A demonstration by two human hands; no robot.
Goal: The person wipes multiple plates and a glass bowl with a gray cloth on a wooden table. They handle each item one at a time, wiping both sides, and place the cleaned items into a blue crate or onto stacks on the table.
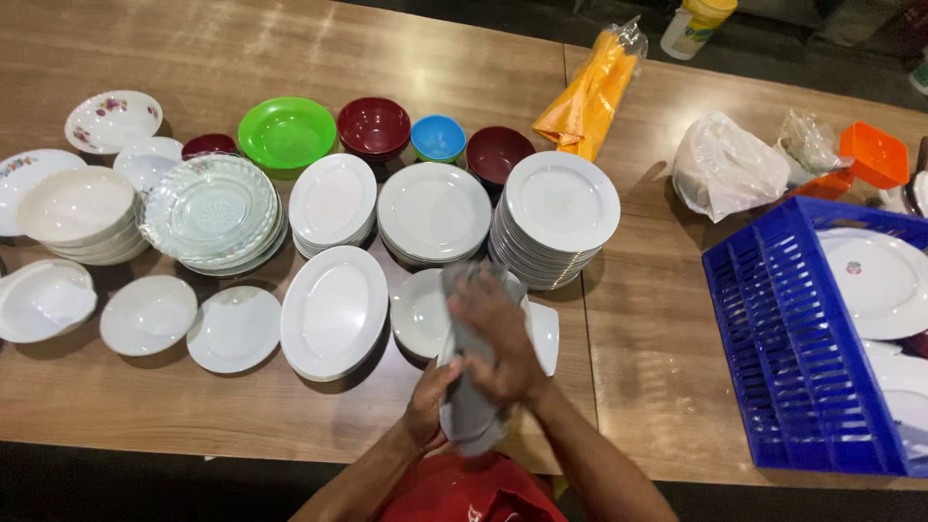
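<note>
Both my hands grasp a grey cloth point(471, 387) wrapped round a dish I cannot make out, my right hand point(503, 338) pressed on top and my left hand point(427, 406) cupping it from below, just in front of the tall stack of white round plates point(561, 217). Left of that stack, white oval plates point(333, 309), bowls and a green bowl point(287, 132) already sit sorted in rows. To its right, the blue plastic crate point(773, 338) holds more white plates point(875, 280), so I judge the wiping well along but unfinished.

Left hand point(425, 411) low, right hand point(498, 338) above, both clenched.
</note>
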